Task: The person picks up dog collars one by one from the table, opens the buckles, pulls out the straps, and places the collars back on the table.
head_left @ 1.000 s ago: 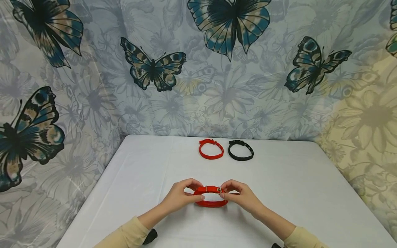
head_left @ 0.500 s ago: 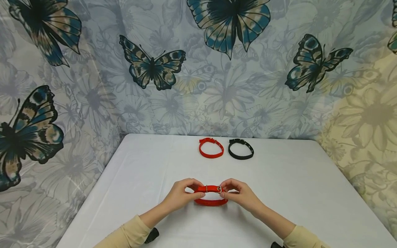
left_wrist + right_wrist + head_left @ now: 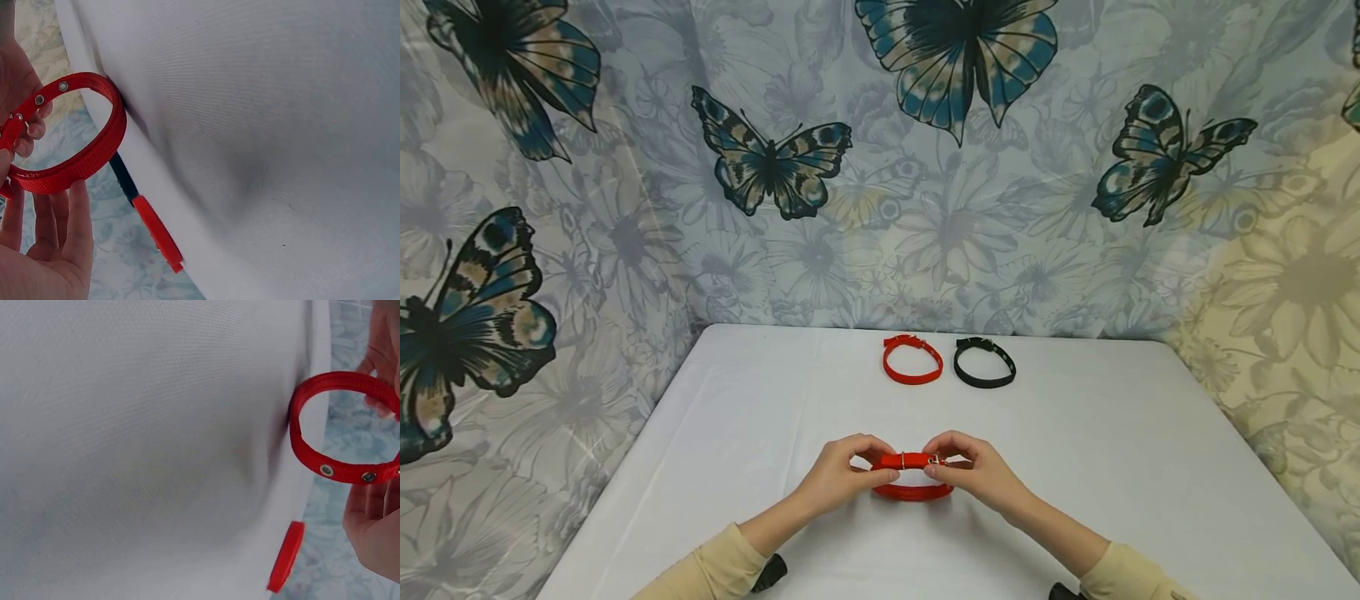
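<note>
A red collar (image 3: 913,493), bent into a ring, is held between both hands near the middle of the table. My left hand (image 3: 838,477) pinches its far side left of a metal loop, thumb toward me. Opposite it, my right hand (image 3: 981,473) pinches the strap at the metal buckle (image 3: 933,459), partly covering it. Metal eyelets (image 3: 326,470) line the strap in the right wrist view. In the left wrist view the ring's padded part (image 3: 103,140) faces the camera, and the buckle end is largely hidden by fingers.
Farther back on the white table (image 3: 760,392) lie a second red collar (image 3: 913,379) and a black collar (image 3: 985,382), side by side and ring-shaped. Behind the table hangs a butterfly-patterned cloth (image 3: 925,250), which also runs along both sides.
My right hand has shifted slightly left along the strap, its fingers now covering more of the buckle, which has tilted. The left hand stays nearly in place, and the collars at the back lie still.
</note>
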A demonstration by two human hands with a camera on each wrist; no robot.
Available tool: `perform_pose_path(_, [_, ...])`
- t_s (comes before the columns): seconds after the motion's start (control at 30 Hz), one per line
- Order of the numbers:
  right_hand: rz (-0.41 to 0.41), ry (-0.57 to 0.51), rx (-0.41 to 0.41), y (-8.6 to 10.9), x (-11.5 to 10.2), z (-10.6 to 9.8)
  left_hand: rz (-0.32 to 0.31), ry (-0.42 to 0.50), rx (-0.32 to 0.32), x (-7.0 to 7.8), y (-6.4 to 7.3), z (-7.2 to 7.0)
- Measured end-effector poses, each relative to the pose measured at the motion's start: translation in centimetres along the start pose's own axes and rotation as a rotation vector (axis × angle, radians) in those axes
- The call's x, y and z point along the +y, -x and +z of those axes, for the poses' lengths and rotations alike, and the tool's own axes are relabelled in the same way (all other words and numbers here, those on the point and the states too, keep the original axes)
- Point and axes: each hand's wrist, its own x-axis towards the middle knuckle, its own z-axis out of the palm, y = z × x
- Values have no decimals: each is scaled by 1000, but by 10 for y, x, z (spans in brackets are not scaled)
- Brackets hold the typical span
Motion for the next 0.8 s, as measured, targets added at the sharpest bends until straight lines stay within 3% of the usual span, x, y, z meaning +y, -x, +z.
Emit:
perform_pose_path(0.23, [5, 15, 5, -2, 0, 1, 10, -23, -15, 0, 1, -1])
perform_pose_path(0.43, [8, 21, 15, 0, -1, 1, 55, -63, -19, 4, -2, -1])
perform_pose_path(0.8, [9, 33, 14, -1, 0, 1, 133, -96, 21, 14, -9, 7])
